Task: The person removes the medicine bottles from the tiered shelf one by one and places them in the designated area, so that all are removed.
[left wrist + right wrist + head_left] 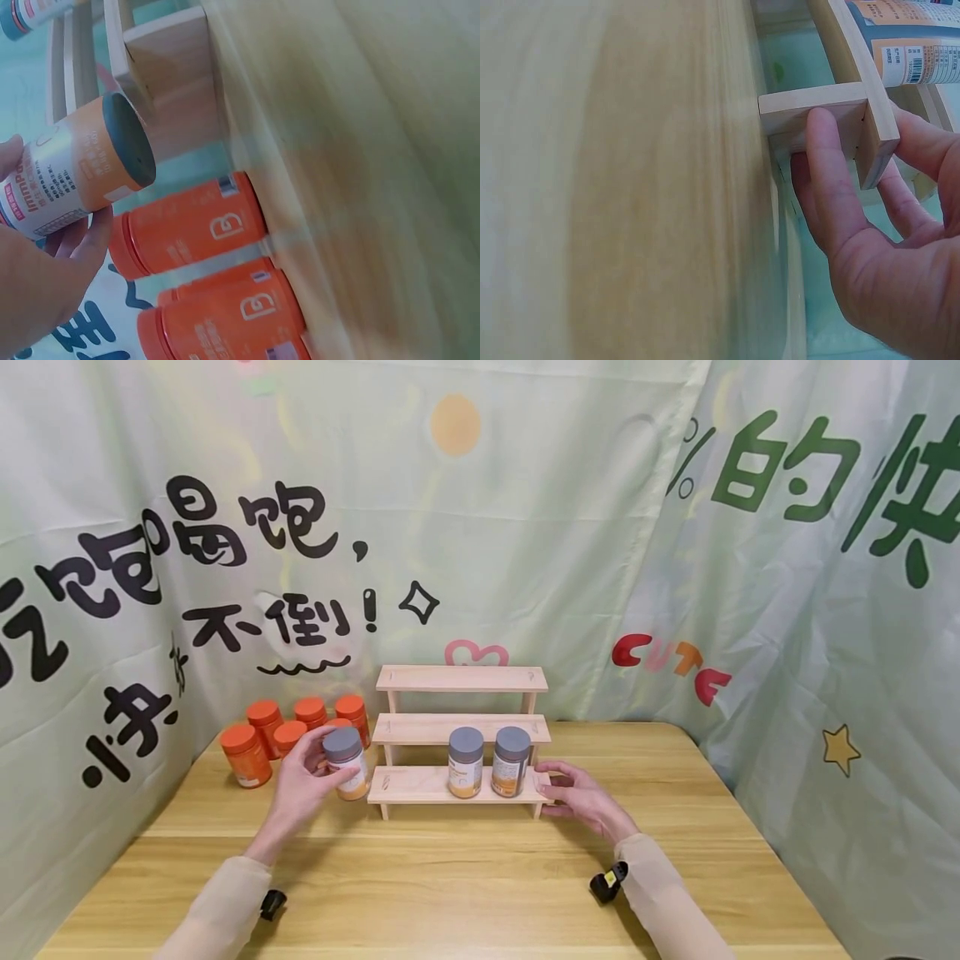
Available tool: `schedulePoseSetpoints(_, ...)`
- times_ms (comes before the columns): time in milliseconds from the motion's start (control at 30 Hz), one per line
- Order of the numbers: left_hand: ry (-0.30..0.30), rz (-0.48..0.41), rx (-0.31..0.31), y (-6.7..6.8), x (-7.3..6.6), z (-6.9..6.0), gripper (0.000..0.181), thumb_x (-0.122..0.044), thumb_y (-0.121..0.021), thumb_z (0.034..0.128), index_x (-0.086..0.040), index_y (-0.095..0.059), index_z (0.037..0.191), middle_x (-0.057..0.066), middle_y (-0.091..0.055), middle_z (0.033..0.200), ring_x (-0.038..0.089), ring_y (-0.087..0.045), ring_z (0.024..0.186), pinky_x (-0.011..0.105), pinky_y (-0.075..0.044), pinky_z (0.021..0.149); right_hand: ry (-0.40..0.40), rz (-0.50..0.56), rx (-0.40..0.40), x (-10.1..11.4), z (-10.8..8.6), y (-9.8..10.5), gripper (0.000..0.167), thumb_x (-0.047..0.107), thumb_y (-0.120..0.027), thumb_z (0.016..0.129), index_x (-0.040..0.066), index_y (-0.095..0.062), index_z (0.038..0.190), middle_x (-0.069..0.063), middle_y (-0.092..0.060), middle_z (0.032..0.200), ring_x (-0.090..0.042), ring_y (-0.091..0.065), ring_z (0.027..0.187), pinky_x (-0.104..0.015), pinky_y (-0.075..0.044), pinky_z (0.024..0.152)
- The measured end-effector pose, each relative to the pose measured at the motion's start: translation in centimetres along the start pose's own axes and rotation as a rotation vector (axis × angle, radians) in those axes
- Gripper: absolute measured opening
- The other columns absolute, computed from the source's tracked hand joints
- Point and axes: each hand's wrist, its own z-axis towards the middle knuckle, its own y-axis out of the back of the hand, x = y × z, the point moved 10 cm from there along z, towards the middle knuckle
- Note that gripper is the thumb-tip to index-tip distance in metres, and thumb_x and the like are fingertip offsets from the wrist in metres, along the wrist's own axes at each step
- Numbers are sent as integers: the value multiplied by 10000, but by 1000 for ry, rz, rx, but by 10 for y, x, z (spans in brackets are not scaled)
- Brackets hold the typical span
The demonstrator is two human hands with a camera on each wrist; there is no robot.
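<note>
My left hand (300,785) grips a white-and-orange jar with a grey lid (352,783), raised off the table just left of a three-step wooden rack (420,783). In the left wrist view, the held jar's dark base (131,142) faces the tabletop. Two matching jars stand upright side by side on the lowest step, the left one (466,768) near its middle and the other (511,768) closer to its right end. With fingers above and below the board, my right hand (581,797) holds that step's right end; the right wrist view shows a fingertip against the leg (810,105).
Several orange jars with orange lids (247,760) are grouped at the table's back left, one partly hidden behind my left hand. The rack's middle step (420,728) and top step (461,678) rise toward a printed cloth backdrop (525,568). Wooden tabletop (420,885) extends in front.
</note>
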Motion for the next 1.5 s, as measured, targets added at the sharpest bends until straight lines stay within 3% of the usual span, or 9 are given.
schedulePoseSetpoints(133, 10, 26, 10, 7, 7, 0, 732, -81, -835, 767, -74, -453, 1391, 155, -574, 1299, -3, -587, 1031, 124, -501, 832, -2, 1, 7, 1, 0, -1, 457, 71, -615, 957, 14, -457, 1382, -177, -496, 1227, -186, -630, 962, -409, -571, 890)
schedulePoseSetpoints(367, 67, 146, 40, 17, 19, 2, 739, -137, -833, 781, -49, -435, 1398, 205, -556, 1346, 305, -560, 1196, 56, -425, 863, 16, 0, 22, 4, 0, -1, 470, 73, -605, 964, -1, -434, 1395, -189, -490, 1243, -188, -634, 970, -424, -564, 905)
schedulePoseSetpoints(567, 132, 219, 70, 23, 31, 1, 722, -155, -835, 781, -79, -449, 1387, 193, -560, 1338, 330, -574, 1174, 79, -437, 834, 9, 0, 22, 2, 2, 0, 457, 70, -606, 963, 16, -447, 1387, -177, -492, 1211, -190, -632, 964, -414, -570, 891)
schedulePoseSetpoints(667, 166, 227, 93, 23, 37, 1, 723, -141, -825, 788, -82, -439, 1398, 202, -548, 1357, 340, -572, 1182, 149, -478, 875, -2, 0, 10, 2, 3, 1, 447, 66, -606, 962, 35, -461, 1384, -177, -491, 1193, -194, -631, 959, -402, -576, 878)
schedulePoseSetpoints(767, 196, 222, 106, 23, 42, 1, 723, -109, -813, 791, -77, -429, 1403, 217, -529, 1380, 370, -560, 1209, 344, -508, 975, -7, 0, 5, 2, 3, 1, 446, 66, -609, 960, 40, -470, 1383, -177, -488, 1192, -193, -628, 960, -395, -579, 870)
schedulePoseSetpoints(900, 223, 207, 117, 23, 47, 2, 729, -80, -810, 786, -56, -413, 1396, 241, -486, 1414, 417, -506, 1263, 547, -415, 1070, -8, -4, 6, 2, 3, 0, 450, 70, -614, 959, 37, -470, 1383, -181, -486, 1203, -193, -625, 962, -400, -579, 871)
schedulePoseSetpoints(1500, 233, 250, 135, 22, 52, 5, 744, -90, -829, 766, -79, -415, 1384, 234, -491, 1395, 407, -523, 1224, 542, -438, 1037, -5, -6, 11, 0, 2, 0, 461, 76, -616, 958, 22, -458, 1388, -171, -491, 1185, -187, -620, 954, -409, -574, 882)
